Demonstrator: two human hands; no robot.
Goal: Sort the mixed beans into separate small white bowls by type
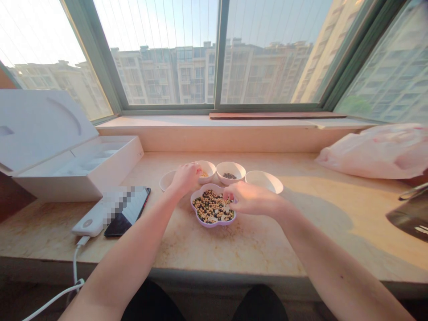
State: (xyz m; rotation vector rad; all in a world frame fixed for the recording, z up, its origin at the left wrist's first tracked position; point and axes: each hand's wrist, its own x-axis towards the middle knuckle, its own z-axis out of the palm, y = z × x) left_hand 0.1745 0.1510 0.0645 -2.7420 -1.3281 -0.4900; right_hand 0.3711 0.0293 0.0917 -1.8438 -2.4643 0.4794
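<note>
A lilac flower-shaped bowl (212, 225) holds mixed beans (210, 203), black, tan and green, with some pale flat pieces. At its right side is my right hand (245, 198), fingertips drawn together in a pinch just over the beans. My left hand (186, 177) reaches over the white bowl (209, 167) that has some yellowish bits in it. Its fingers are bent closed, and what they hold, if anything, is too small to make out. Next to that stands a white bowl (231, 166) with dark beans (229, 176). My left hand partly covers another white bowl (166, 180).
A further white bowl (264, 178) stands at the right of the row. On the left are an open white box (117, 171), a white power bank (90, 220) with a cable, and a phone (125, 218). A plastic bag (381, 151) and a dark object (409, 216) lie right.
</note>
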